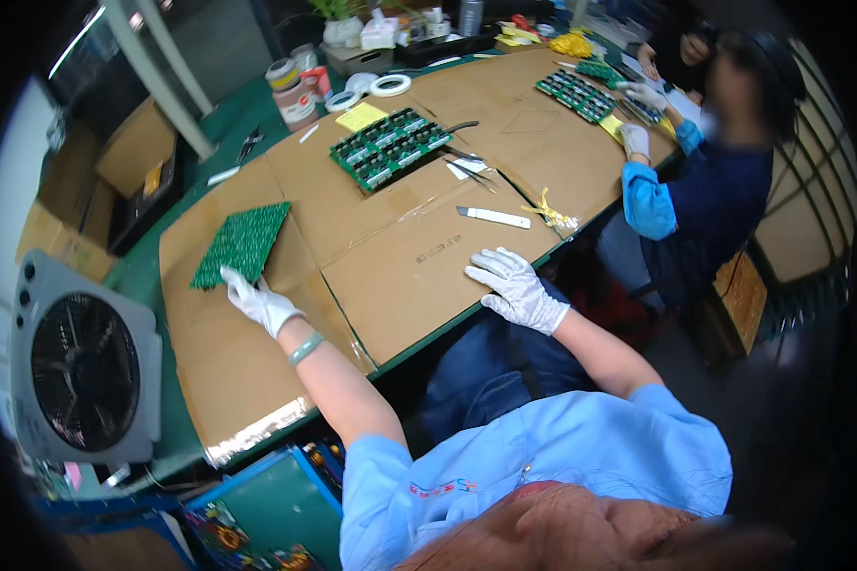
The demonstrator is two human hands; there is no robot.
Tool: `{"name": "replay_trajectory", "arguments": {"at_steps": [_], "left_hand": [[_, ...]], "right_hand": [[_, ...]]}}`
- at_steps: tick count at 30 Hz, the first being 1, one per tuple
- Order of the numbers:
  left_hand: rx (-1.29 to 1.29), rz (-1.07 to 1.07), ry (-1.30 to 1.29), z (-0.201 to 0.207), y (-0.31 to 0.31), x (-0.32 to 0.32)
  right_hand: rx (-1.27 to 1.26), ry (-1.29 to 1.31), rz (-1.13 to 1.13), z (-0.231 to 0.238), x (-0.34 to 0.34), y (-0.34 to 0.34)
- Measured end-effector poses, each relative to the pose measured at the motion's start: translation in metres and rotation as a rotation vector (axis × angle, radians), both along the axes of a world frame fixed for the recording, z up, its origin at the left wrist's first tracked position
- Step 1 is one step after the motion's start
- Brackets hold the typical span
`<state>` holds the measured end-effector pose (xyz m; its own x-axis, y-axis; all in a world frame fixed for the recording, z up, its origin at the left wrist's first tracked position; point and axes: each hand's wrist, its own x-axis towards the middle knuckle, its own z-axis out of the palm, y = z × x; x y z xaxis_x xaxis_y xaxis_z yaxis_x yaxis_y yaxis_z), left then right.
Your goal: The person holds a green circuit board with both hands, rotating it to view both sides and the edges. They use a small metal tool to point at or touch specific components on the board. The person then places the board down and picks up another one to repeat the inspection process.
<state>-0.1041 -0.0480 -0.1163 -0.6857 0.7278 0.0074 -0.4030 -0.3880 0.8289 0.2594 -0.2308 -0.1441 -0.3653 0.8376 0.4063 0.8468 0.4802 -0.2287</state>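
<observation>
My left hand (261, 303), in a white glove, pinches the near edge of a green circuit board (243, 242) at the left of the cardboard-covered table. The board is tilted, with rows of small pale marks on its visible face. My right hand (512, 287), also gloved, rests at the table's front edge, fingers stretched out and holding nothing. Beyond it lie a white-handled knife (493, 218) and a bundle of yellow ties (547, 209). A populated green board panel (390, 148) with dark components lies at the middle, with tweezers (472, 172) beside it.
A grey fan (84, 357) stands at the left. Tape rolls (389, 86), a pinkish jar (295, 107) and a yellow note (362, 117) are at the back. On the right, a co-worker's gloved hands (635, 142) are beside another board panel (575, 96). Cardboard (400, 262) covers the tabletop.
</observation>
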Motion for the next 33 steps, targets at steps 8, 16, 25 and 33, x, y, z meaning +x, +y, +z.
{"name": "replay_trajectory", "arguments": {"at_steps": [8, 16, 25, 33], "left_hand": [[0.360, -0.253, -0.297, 0.001, 0.006, -0.006], [0.369, 0.050, -0.120, 0.009, -0.003, 0.007], [0.661, -0.221, -0.030, 0.058, -0.044, 0.030], [0.618, -0.080, 0.718, 0.012, -0.053, 0.107]], "right_hand": [[0.006, 0.010, 0.001, -0.009, 0.002, 0.002], [0.062, 0.001, 0.014, -0.002, 0.000, -0.001], [0.151, 0.095, 0.006, 0.004, 0.002, -0.019], [0.102, 0.339, -0.245, 0.012, 0.049, -0.084]]}}
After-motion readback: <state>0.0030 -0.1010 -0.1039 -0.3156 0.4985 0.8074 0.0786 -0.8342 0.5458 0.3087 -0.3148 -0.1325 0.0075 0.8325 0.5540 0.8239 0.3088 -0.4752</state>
